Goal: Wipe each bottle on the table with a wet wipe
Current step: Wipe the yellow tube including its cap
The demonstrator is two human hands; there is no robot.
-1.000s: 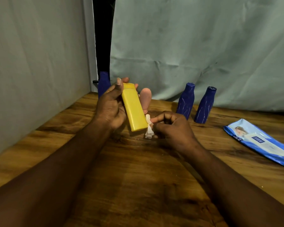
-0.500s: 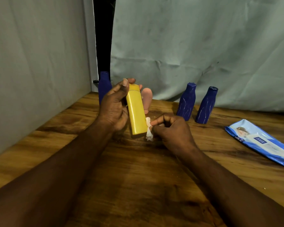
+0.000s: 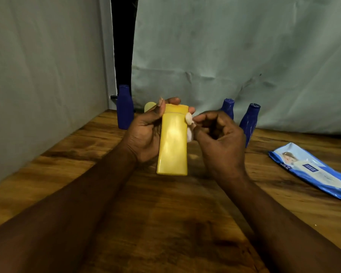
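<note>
On the wooden desk (image 3: 165, 223) one dark blue bottle (image 3: 124, 109) stands at the back left, in the corner by the grey wall (image 3: 37, 75). Two more blue bottles (image 3: 249, 123) stand at the back right, before the pale cloth (image 3: 234, 46). The right hand (image 3: 220, 140) covers the lower part of the nearer one of these. A blue pack of wipes (image 3: 311, 172) lies flat at the right, well apart from the hands. Behind the left hand (image 3: 144, 133) a pale rounded thing (image 3: 149, 107) shows only a little; I cannot tell what it is.

The left hand grips the yellow bottle (image 3: 172, 142) above the desk, the thumb across the cap end and the fingers behind. The right hand pinches the crumpled wet wipe (image 3: 189, 124) against the bottle's right edge, just below the cap.

A half second ago the yellow bottle was lower and its bottom nearly at the desk; now it is lifted and closer to the viewer. The wipe was at the bottle's lower part and has gone up to the cap. A pink rounded thing between the hands was then plainly seen.
</note>
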